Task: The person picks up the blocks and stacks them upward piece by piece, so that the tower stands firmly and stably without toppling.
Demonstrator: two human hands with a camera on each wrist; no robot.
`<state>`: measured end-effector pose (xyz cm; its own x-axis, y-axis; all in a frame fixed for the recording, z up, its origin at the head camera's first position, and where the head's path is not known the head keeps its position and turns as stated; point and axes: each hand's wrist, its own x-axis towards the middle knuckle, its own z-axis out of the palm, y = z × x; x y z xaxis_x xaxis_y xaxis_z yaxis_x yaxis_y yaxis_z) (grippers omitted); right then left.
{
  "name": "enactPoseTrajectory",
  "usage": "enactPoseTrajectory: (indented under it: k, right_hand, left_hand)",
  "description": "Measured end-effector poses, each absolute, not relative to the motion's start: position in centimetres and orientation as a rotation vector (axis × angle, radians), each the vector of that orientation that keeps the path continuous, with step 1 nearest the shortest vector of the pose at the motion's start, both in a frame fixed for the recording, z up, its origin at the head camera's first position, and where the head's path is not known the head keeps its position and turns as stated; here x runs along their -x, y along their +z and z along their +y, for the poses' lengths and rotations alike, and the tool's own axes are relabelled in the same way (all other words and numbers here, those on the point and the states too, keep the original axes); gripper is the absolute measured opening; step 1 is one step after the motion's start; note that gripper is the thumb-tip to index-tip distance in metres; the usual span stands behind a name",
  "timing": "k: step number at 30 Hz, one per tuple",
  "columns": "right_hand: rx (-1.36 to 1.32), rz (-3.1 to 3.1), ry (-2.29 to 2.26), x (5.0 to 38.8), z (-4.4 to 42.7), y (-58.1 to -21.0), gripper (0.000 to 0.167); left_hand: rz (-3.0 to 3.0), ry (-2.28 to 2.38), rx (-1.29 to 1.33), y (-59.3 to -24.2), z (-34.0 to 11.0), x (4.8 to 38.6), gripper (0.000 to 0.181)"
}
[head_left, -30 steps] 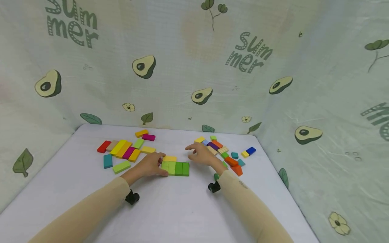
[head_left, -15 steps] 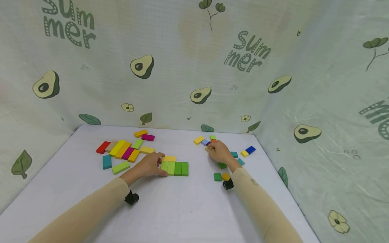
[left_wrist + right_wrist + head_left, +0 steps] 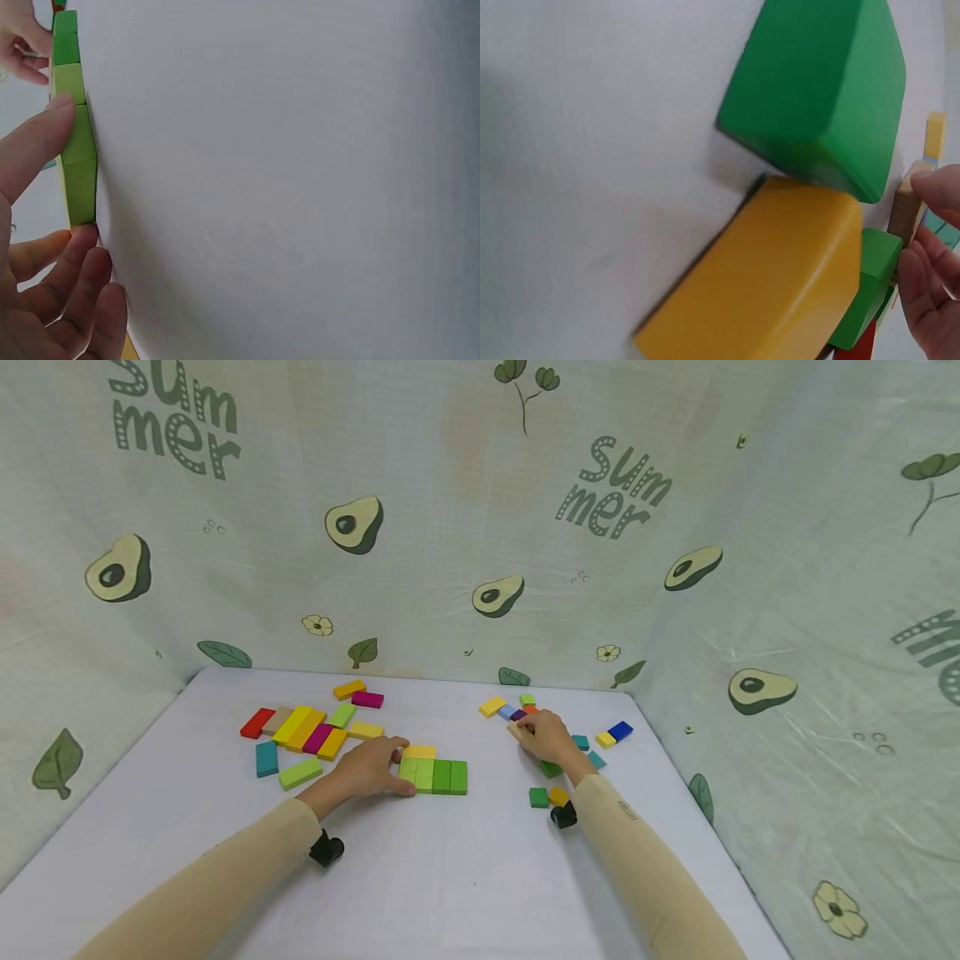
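Note:
On the white table, two light green blocks point(image 3: 424, 775) and two darker green blocks point(image 3: 458, 777) stand side by side, with a yellow block point(image 3: 420, 752) along their far edge. My left hand point(image 3: 369, 770) holds this group at its left end. In the left wrist view its thumb point(image 3: 45, 139) presses the light green side while the fingertips touch the end face. My right hand point(image 3: 547, 739), over the pile at the right, pinches a plain wooden block point(image 3: 907, 206) between thumb and fingers. The hand hides part of that pile.
At the left lie several loose blocks, among them a red block point(image 3: 257, 722), a teal block point(image 3: 266, 759) and a lime block point(image 3: 301, 773). Below my right wrist are a green block point(image 3: 538, 797) and an orange-yellow block point(image 3: 558, 796). A blue block point(image 3: 620, 731) lies farther right.
My right hand has moved right from beside the green group to the right pile and taken hold of the wooden block. The left hand has stayed in place.

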<state>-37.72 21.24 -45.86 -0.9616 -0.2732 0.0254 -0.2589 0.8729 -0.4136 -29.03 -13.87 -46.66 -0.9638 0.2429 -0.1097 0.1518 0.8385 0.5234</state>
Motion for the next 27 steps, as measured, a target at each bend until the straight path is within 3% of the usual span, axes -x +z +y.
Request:
enactPoseTrajectory:
  k: [13, 27]
  right_hand:
    - [0.446, 2.952, -0.658, 36.9, 21.1, -45.4, 0.035]
    - [0.847, 2.787, -0.660, 36.7, 18.4, -44.8, 0.031]
  left_hand:
    - [2.855, 0.755, -0.313, -46.7, -13.8, 28.9, 0.091]
    - [2.867, 0.734, -0.336, -47.0, -13.9, 29.2, 0.091]
